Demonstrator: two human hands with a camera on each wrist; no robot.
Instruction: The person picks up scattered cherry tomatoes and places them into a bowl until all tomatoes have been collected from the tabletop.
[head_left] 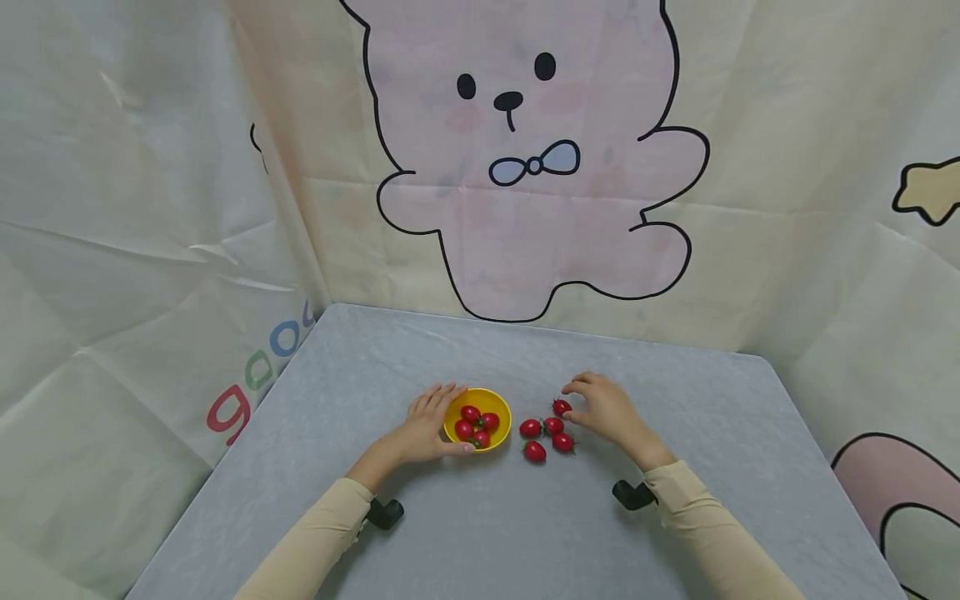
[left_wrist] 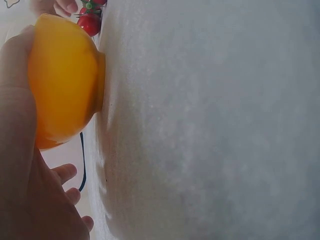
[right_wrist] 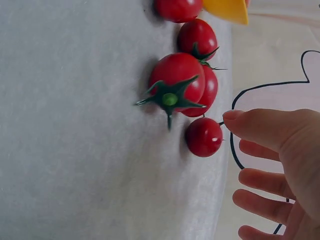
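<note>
A small yellow bowl (head_left: pixel 477 419) stands on the grey table (head_left: pixel 480 533) and serves as the landmark here. Inside it lie four cherry tomatoes (head_left: pixel 476 425), packed close together. The person's left hand (head_left: pixel 429 430) cups the bowl's left side, thumb along the near rim and fingers wrapped round the far wall; the left wrist view shows the palm pressed against the bowl's outer wall. Just to the right of the bowl, five loose cherry tomatoes (head_left: pixel 550 431) lie in a tight cluster on the table, some with green stalks showing. The right hand (head_left: pixel 609 410) hovers at the right edge of that cluster, farther from the bowl than the tomatoes themselves, its fingers spread and relaxed, holding nothing. Its thumb tip sits just beside the farthest tomato (right_wrist: pixel 204 136); whether it actually touches cannot be told. Behind the bowl hangs a backdrop (head_left: pixel 525 158) with a pink cartoon bear.
</note>
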